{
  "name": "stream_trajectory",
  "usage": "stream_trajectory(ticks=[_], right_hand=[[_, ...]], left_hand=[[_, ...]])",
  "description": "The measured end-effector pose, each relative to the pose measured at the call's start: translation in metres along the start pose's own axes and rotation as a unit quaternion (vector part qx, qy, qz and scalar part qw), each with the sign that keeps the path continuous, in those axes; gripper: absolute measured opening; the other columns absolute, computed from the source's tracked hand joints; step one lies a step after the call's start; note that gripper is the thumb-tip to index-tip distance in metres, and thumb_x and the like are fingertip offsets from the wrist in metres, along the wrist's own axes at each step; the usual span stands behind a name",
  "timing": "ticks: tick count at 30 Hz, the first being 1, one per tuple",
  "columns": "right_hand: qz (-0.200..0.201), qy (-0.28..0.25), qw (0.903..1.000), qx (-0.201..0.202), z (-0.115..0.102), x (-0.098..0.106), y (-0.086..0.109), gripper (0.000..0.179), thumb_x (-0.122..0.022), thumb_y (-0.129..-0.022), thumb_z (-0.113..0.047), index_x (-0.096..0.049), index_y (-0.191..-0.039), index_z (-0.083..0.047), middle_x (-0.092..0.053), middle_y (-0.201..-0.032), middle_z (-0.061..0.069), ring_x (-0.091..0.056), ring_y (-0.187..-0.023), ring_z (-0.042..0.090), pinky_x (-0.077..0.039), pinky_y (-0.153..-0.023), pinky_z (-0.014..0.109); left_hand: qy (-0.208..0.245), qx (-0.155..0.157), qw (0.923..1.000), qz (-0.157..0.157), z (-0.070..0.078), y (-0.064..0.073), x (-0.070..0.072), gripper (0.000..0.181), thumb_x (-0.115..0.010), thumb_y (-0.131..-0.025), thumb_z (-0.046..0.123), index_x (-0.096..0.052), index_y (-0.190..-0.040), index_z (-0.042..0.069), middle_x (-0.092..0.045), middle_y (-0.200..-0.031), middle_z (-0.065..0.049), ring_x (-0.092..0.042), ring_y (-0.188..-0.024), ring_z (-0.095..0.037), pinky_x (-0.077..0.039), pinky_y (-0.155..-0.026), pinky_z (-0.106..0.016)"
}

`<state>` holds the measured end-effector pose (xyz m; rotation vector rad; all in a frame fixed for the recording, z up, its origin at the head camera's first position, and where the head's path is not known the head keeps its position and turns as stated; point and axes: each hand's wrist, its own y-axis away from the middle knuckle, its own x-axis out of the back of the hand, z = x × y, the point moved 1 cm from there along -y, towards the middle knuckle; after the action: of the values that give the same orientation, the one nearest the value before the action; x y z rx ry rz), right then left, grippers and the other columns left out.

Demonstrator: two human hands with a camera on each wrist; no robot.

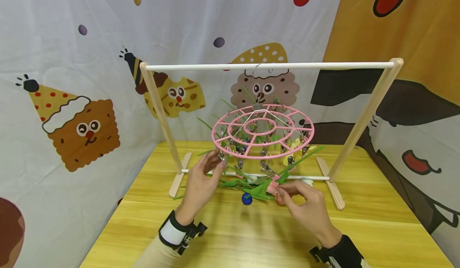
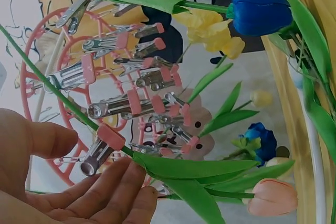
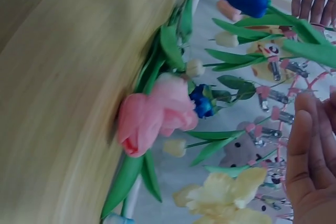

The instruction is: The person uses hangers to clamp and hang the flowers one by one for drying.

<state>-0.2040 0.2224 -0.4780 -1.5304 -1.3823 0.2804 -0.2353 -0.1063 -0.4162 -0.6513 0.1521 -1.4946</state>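
My left hand [image 1: 202, 184] is at the left edge of a round pink clip hanger [image 1: 233, 154]. In the left wrist view its thumb stands apart from the fingers, around a metal clip [image 2: 97, 156] with pink tips that grips a green stem with long leaves [image 2: 199, 169]. My right hand [image 1: 307, 204] is at the hanger's front right, fingers fairly straight, nothing seen in its grasp. Pink tulips [image 3: 157, 111] appear beside its fingertips in the head view, but lower and apart in the right wrist view. A blue tulip [image 2: 260, 10] hangs from another clip [image 2: 73, 14].
The hanger hooks onto a white rod [image 1: 201, 66] between wooden posts [image 1: 366, 118]. More clipped flowers hang below, including yellow ones [image 2: 202, 27] and a peach tulip [image 2: 273, 198]. Leafy stems [image 1: 233, 183] lie on the wooden table [image 1: 230, 236] by the lower rod. A printed cloth [image 1: 179, 24] stands behind.
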Motion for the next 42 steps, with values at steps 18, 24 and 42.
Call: stream_trajectory(ticks=[18,24,42], right_hand=[[-0.125,0.094,0.9866,-0.045,0.020,-0.022,0.000,0.024,-0.097,-0.094,-0.005,-0.089,-0.115,-0.012,-0.087,-0.106,0.003,-0.077,-0.085,0.008,-0.067,-0.073,0.032],[-0.197,0.096,0.9710,-0.096,0.021,-0.033,-0.001,0.029,-0.097,-0.095,-0.008,-0.088,-0.122,-0.009,-0.082,-0.103,0.003,-0.058,-0.074,0.002,-0.049,-0.065,0.021],[-0.279,0.147,0.9451,-0.086,0.033,-0.063,-0.003,0.018,-0.095,-0.095,-0.004,-0.079,-0.094,-0.013,-0.072,-0.092,-0.002,-0.057,-0.079,0.002,-0.053,-0.066,0.022]], left_hand=[[-0.088,0.002,0.9949,0.048,-0.011,0.022,0.015,0.040,-0.079,-0.114,0.016,-0.073,-0.152,0.008,-0.080,-0.148,-0.009,-0.079,-0.135,-0.031,-0.068,-0.113,-0.054],[-0.104,0.021,0.9933,0.045,-0.021,0.032,0.011,0.031,-0.078,-0.114,0.013,-0.075,-0.144,0.007,-0.082,-0.138,-0.008,-0.079,-0.123,-0.026,-0.071,-0.099,-0.050],[-0.179,0.042,0.9733,-0.137,-0.054,0.047,-0.021,0.017,-0.078,-0.111,0.007,-0.080,-0.127,0.007,-0.084,-0.123,-0.010,-0.081,-0.109,-0.027,-0.071,-0.090,-0.044]])
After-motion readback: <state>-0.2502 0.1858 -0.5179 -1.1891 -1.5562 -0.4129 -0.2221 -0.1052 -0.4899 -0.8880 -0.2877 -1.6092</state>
